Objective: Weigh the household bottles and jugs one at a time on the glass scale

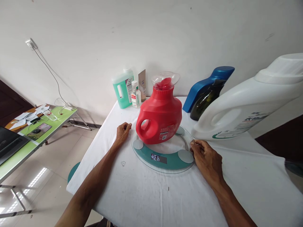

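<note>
On a round glass bathroom scale with a teal front band and a lit display stands a red detergent jug, upright. A clear plastic funnel-like cap sits over its neck. My left hand rests on the white cloth just beside the scale's left edge, fingers curled closed, nothing visible in them. At the right edge of the glass, my right hand has its thumb and fingers pinched together against the rim. What lies under those fingertips is partly hidden.
A green liquid bottle, a small clear bottle and a beige tube stand behind left. Behind right are a blue bottle, a dark bottle and a large white jug. A green desk stands left.
</note>
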The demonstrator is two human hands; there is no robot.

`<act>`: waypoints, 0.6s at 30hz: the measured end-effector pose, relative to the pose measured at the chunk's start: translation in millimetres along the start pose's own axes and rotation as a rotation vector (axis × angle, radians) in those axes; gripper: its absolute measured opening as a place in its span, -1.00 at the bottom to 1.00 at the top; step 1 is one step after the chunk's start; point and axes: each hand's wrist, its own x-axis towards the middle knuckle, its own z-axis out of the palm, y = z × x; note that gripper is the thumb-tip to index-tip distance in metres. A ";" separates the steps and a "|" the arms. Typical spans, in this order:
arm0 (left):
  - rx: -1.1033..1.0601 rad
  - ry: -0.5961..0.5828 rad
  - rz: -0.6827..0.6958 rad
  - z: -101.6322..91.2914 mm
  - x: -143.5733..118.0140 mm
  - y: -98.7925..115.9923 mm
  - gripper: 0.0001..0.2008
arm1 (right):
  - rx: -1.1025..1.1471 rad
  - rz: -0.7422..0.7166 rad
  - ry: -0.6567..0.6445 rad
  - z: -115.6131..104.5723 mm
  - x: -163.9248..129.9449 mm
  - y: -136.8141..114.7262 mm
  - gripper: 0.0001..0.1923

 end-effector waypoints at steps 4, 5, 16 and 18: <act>0.004 -0.005 -0.004 -0.3 -0.3 1.5 -0.57 | 0.002 0.006 -0.006 -0.6 -1.1 -1.8 -0.55; 0.006 -0.006 -0.004 -0.3 -0.3 1.8 -0.57 | 0.004 0.004 -0.007 -0.8 -1.3 -1.9 -0.55; 0.012 -0.007 0.004 -0.3 -0.3 -0.7 -0.58 | -0.006 0.027 -0.022 -1.0 -1.6 -4.5 -0.56; 0.006 -0.008 0.003 -0.4 -0.5 -0.7 -0.59 | -0.011 0.028 -0.028 -1.0 -1.6 -4.9 -0.55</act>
